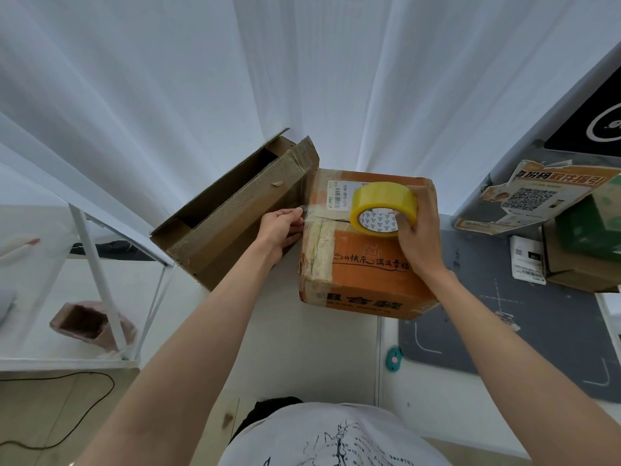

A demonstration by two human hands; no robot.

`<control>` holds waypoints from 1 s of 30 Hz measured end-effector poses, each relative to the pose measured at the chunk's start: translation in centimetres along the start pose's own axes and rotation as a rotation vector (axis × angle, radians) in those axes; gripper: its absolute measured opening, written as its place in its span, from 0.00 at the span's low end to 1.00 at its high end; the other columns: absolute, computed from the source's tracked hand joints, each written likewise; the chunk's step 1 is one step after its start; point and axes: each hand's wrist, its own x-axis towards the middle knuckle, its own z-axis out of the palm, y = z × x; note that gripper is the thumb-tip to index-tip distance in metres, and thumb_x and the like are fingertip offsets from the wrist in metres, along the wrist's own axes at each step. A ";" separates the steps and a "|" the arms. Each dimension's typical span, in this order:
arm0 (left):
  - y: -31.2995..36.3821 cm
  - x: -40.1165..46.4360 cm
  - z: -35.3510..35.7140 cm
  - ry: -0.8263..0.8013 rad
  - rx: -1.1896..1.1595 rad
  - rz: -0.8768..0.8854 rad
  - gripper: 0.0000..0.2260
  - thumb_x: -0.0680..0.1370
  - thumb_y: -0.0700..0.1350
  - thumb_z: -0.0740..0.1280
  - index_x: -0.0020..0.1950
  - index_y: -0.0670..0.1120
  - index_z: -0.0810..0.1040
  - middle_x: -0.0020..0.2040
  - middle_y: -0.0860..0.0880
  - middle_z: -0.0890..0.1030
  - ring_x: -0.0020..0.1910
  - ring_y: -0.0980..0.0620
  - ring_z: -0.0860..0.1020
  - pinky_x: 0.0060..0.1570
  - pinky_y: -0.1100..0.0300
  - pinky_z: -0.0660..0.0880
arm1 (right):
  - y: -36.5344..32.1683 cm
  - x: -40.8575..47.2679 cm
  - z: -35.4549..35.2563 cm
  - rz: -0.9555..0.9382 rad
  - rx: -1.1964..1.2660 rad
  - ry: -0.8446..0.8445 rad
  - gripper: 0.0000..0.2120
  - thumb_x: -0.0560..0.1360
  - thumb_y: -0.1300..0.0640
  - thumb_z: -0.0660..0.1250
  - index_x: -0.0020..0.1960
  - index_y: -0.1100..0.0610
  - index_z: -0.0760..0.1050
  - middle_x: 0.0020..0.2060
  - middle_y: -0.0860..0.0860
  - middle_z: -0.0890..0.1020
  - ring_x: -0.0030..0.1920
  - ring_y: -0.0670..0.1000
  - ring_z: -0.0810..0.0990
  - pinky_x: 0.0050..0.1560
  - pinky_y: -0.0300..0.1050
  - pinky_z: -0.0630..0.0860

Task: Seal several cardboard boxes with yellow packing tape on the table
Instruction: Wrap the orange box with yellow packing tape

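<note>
An orange printed cardboard box (369, 284) stands on the white table (302, 348), its flaps closed. My right hand (418, 237) grips a roll of yellow packing tape (383, 203) held over the box top. A strip of tape runs from the roll leftwards along the top seam. My left hand (280, 230) presses the free end of the tape down at the box's upper left edge. A plain brown box (235, 210) with open flaps leans to the left, touching the orange box.
A dark cutting mat (524, 331) lies on the right of the table, with a teal cutter (394, 359) beside it. More boxes, a printed leaflet (527, 200) and a white label (527, 260) sit at the far right. A white frame rack (100, 264) stands left.
</note>
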 end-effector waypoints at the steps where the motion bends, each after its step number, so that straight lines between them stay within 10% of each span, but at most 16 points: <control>1: -0.1 0.1 0.0 0.000 0.004 -0.008 0.10 0.82 0.44 0.67 0.60 0.41 0.81 0.49 0.46 0.82 0.49 0.50 0.82 0.46 0.59 0.78 | 0.0 0.0 0.0 0.000 0.004 0.001 0.15 0.81 0.63 0.62 0.66 0.59 0.68 0.56 0.37 0.67 0.54 0.40 0.70 0.51 0.38 0.71; 17: -0.8 -1.0 1.5 -0.010 -0.064 -0.191 0.11 0.81 0.51 0.69 0.61 0.49 0.75 0.52 0.48 0.79 0.49 0.51 0.79 0.42 0.57 0.77 | -0.6 0.0 -0.1 0.059 -0.006 -0.001 0.19 0.78 0.67 0.64 0.68 0.59 0.68 0.57 0.45 0.69 0.51 0.39 0.69 0.47 0.33 0.71; 26: -0.5 -1.0 2.3 0.256 0.206 0.198 0.09 0.77 0.55 0.73 0.38 0.55 0.83 0.47 0.52 0.85 0.59 0.48 0.80 0.65 0.46 0.74 | -0.9 -0.4 -0.2 0.174 0.039 -0.017 0.16 0.79 0.59 0.68 0.65 0.57 0.69 0.48 0.39 0.73 0.48 0.29 0.74 0.40 0.26 0.70; 30: -1.0 -1.3 2.5 0.244 0.216 0.158 0.09 0.73 0.54 0.77 0.49 0.51 0.86 0.55 0.49 0.85 0.64 0.48 0.77 0.66 0.49 0.73 | -1.1 -0.6 -0.2 0.185 0.056 -0.122 0.19 0.79 0.54 0.71 0.65 0.52 0.67 0.53 0.47 0.77 0.50 0.42 0.77 0.42 0.32 0.74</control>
